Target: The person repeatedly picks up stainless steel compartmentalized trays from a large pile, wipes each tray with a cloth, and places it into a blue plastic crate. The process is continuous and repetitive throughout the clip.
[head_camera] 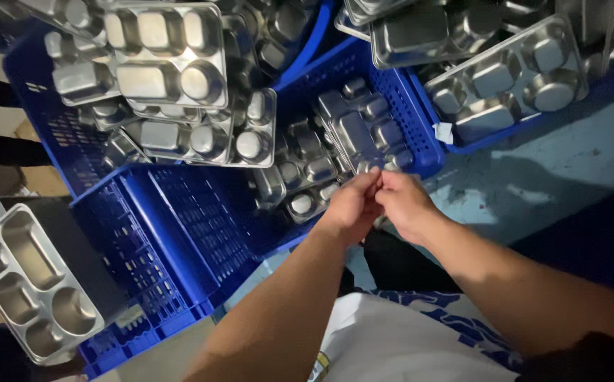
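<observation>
Nearest to the camera, the two bare forearms come up from the bottom edge and meet in the middle of the view. The left hand (351, 206) and the right hand (404, 205) are pressed fingertip to fingertip, with the fingers narrow and pinched together, as if on something very small; what it is I cannot tell, because the fingers cover it. The hands hover just over the edge of the blue perforated plastic crate (179, 233), in front of a row of shiny steel compartment trays standing on edge (363, 131) inside it. In my judgement the risk here is simple: a small thing held only between fingertips can slip out and fall down among the trays or through the holes of the crate, and the dim light would make it hard to find. The upright trays lean on each other loosely, so a push from a wrist could make them slide and clatter. To the left, one more steel tray with five hollows (31, 283) lies flat on a dark box. Farther away, a loose heap of the same trays (165, 71) fills the upper left, and another group (505, 78) sits in a second blue crate at the upper right, beside the grey-blue worn floor (547, 177).
</observation>
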